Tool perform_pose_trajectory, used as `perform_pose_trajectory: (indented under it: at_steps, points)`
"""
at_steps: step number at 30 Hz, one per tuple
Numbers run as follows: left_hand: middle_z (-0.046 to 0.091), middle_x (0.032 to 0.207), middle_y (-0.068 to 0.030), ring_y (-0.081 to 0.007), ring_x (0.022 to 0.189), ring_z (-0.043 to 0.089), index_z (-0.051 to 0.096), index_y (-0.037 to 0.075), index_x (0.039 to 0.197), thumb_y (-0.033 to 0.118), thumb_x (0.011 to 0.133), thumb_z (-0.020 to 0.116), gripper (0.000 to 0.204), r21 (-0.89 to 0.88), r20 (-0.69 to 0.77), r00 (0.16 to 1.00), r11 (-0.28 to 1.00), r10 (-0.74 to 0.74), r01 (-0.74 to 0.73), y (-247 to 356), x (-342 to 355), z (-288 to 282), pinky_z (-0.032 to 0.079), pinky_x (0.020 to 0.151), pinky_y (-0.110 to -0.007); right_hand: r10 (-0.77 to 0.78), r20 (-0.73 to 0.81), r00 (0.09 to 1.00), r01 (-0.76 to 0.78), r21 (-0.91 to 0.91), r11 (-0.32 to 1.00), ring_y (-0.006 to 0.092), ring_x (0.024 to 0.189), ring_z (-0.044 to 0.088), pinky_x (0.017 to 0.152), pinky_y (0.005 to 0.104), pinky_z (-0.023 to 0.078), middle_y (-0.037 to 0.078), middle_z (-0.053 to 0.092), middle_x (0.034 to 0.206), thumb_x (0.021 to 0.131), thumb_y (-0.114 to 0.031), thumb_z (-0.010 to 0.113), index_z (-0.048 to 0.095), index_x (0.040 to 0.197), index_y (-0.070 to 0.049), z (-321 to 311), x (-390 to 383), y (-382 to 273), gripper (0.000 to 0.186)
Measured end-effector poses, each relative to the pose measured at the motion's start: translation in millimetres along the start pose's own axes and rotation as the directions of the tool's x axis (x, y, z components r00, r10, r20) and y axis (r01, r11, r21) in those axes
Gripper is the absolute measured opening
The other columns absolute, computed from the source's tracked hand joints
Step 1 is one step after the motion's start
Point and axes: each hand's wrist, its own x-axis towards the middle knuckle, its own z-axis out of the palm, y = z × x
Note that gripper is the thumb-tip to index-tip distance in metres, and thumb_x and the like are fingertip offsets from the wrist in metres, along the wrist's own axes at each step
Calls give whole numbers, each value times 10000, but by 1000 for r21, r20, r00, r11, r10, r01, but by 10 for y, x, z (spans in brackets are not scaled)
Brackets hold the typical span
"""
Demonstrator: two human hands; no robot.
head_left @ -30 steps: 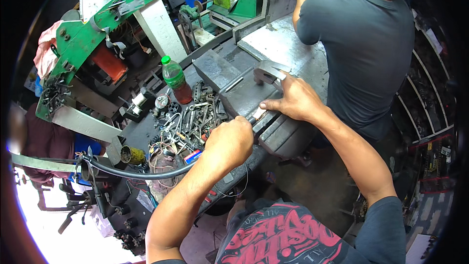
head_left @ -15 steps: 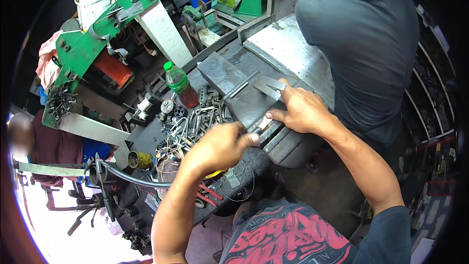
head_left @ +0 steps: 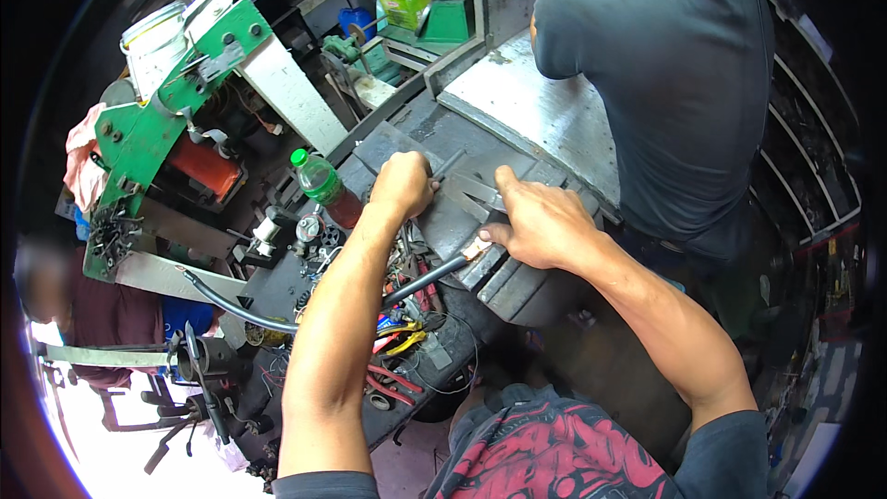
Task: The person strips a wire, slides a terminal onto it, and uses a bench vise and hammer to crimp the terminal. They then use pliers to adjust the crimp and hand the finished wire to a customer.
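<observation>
Black cable [head_left: 425, 286] ends by the right hand [head_left: 547, 222], which grips pronged metal [head_left: 479, 188]; left hand [head_left: 403, 187] curls, contents hidden; bare plate [head_left: 527, 103] lies beyond the block [head_left: 445, 222].

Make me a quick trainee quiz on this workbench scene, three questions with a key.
1. Which hand is nearer the copper-coloured end of the thick black cable, left or right?
2. True or false: the cable passes beneath the left forearm.
3. What colour is the liquid in the see-through plastic bottle with the green cap? A) Blue B) Dark red C) White

Key: 1. The right hand. 2. True. 3. B.
</observation>
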Motion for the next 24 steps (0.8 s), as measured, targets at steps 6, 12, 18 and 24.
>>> perform_pose_trajectory:
  at_steps: [6,12,18,24]
  points:
    - [755,1008,-289,-422,966,763,768,-47,943,34,881,620,180,274,152,985,955,77,-117,73,-38,-78,622,859,-489,-14,-29,999,14,18,1000,454,1053,706,858,557,536,263,733,1053,930,-346,774,480,1190,22,34,-17,23,538]
    - [650,823,-359,-571,820,642,487,-36,1083,203,1043,521,245,-131,-17,994,985,111,-112,264,-1034,-724,505,729,-636,-29,-62,998,29,-3,1000,449,961,739,825,555,568,272,744,966,933,-306,768,503,1169,41,-23,-10,7,496]
    - [681,773,-281,-526,677,666,401,15,1175,180,1065,503,223,-205,220,974,979,57,-11,523,-2199,-788,520,611,-624,-20,1,1000,20,11,1000,459,996,726,847,556,558,280,737,989,944,-335,758,496,1175,39,-42,17,-3,511]
    - [656,852,-182,-363,774,731,480,31,1177,65,918,580,279,185,24,987,969,161,-162,908,-2049,-443,593,622,-483,5,-90,996,-11,-71,997,470,986,726,843,567,558,272,741,969,966,-305,732,532,1138,22,-123,46,145,419]
